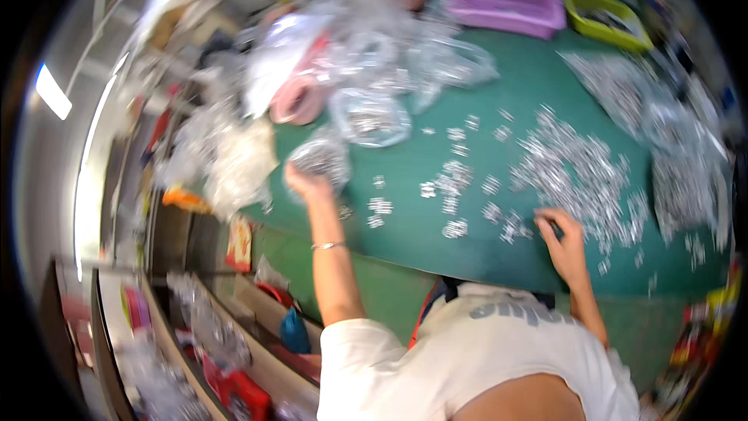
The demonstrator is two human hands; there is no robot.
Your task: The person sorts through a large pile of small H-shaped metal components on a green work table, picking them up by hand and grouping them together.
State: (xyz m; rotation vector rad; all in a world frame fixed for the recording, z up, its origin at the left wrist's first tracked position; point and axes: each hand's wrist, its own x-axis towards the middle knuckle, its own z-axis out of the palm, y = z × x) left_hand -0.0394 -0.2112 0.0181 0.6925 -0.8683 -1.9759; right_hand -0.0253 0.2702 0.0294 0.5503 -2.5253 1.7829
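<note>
At the left edge of the green table (pixel 405 242), my left hand (pixel 308 181) grips the near side of a clear plastic bag (pixel 323 154) full of small silvery metal pieces. Its fingers are partly hidden against the bag. My right hand (pixel 562 235) is low over the table, beside the near left edge of a big heap of the same metal pieces (pixel 573 168). Its thumb and fingers are curled together; whatever may lie between them is too small to see. Small clusters of metal pieces (pixel 452 178) are laid out between my hands.
Another bag of pieces (pixel 368 118) and a pink roll (pixel 298 100) lie beyond my left hand. A purple basin (pixel 506 4) and a yellow-green basin (pixel 606 17) stand at the far side. Filled bags (pixel 686 187) line the right edge. Boxes (pixel 257 304) stand below left.
</note>
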